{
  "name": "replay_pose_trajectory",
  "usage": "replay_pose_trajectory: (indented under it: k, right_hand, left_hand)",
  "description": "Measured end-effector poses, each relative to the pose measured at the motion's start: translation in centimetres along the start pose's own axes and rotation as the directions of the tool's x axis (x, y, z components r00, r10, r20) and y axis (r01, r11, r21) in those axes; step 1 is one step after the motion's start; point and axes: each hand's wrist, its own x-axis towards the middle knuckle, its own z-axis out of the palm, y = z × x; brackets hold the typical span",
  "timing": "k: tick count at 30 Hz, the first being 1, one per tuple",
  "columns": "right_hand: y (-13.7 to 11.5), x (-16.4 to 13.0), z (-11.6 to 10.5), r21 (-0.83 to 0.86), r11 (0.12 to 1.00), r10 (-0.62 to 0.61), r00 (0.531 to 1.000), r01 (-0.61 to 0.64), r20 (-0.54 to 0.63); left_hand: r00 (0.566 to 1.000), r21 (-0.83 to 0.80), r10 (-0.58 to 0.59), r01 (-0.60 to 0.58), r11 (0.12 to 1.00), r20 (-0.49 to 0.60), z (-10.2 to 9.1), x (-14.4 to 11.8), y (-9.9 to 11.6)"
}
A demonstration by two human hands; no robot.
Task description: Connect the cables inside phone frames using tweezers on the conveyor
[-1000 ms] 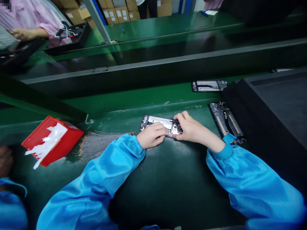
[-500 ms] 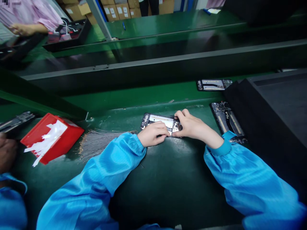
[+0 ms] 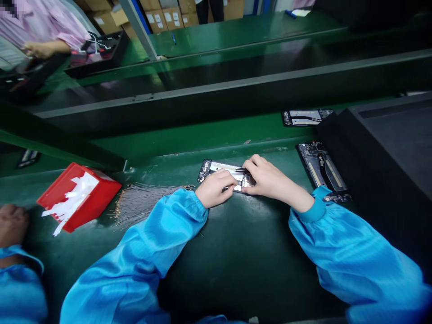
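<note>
An opened phone (image 3: 205, 170) lies on the green bench in front of me, its circuit boards and pale inner plate exposed. My left hand (image 3: 218, 186) rests closed over its near edge, fingers curled onto the phone. At the phone's right end, my right hand (image 3: 266, 177) is closed around dark pointed tweezers (image 3: 240, 170), whose tips point left above the plate. What lies beneath my fingertips is hidden. Beside my left sleeve a fanned bundle of thin grey wires (image 3: 141, 202) is spread on the bench.
A red bin (image 3: 97, 193) with white paper strips stands left, near a co-worker's hand (image 3: 13, 225). Two more opened phones (image 3: 326, 168) (image 3: 305, 118) lie right, beside a black tray (image 3: 371, 171). A raised ledge (image 3: 216, 90) runs behind; another person in pink is across it.
The dark tweezers now show at my right fingertips, where they were not visible before. My left hand stays on the phone. The co-worker's hand at left has shifted, and the view has moved slightly.
</note>
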Motion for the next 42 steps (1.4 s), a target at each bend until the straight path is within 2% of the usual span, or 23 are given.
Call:
replay_pose_trajectory:
  k: [6,15,21,27,33,36,38,40,42]
  right_hand:
    - [-0.3,0.2,-0.3,-0.107,0.994,-0.011,1.000,0.012,0.009]
    - [-1.6,1.4,-1.9,-0.285,0.956,-0.033,0.989,0.073,0.143]
    - [-3.1,2.2,-3.2,-0.316,0.947,0.020,0.970,0.059,0.242]
    - [-3.6,3.0,-3.4,-0.278,0.960,0.109,0.932,-0.009,0.345]
    - [-4.1,3.4,-3.4,-0.231,0.970,0.167,0.909,-0.082,0.381]
    - [-4.2,3.4,-3.3,-0.229,0.965,0.206,0.906,-0.126,0.371]
    - [-3.8,3.1,-2.9,-0.205,0.971,0.187,0.926,-0.123,0.328]
    - [-2.6,2.1,-2.5,-0.140,0.984,0.141,0.963,-0.110,0.231]
    - [-1.1,0.7,-1.9,-0.056,0.989,0.144,0.988,-0.140,0.063]
  left_hand:
    - [1.000,0.004,-0.013,0.013,1.000,0.017,0.0,0.1,0.1]
    - [1.000,0.025,-0.007,0.007,1.000,0.008,0.0,0.1,0.1]
    - [1.000,0.018,-0.010,0.010,1.000,0.007,0.0,0.1,0.1]
    - [1.000,-0.030,0.002,-0.002,1.000,0.007,-0.4,0.2,0.0]
    - [0.995,-0.121,0.069,-0.059,0.991,0.075,-0.9,0.4,-0.3]
    - [0.992,-0.114,0.074,-0.062,0.992,0.103,-1.0,0.3,-0.5]
    - [0.991,-0.086,0.080,-0.071,0.994,0.108,-1.4,0.2,-0.2]
    - [0.996,0.019,0.051,-0.053,0.998,0.070,-1.8,-0.2,0.5]
    - [0.999,0.155,0.016,-0.024,0.988,0.052,-2.2,-0.9,1.6]
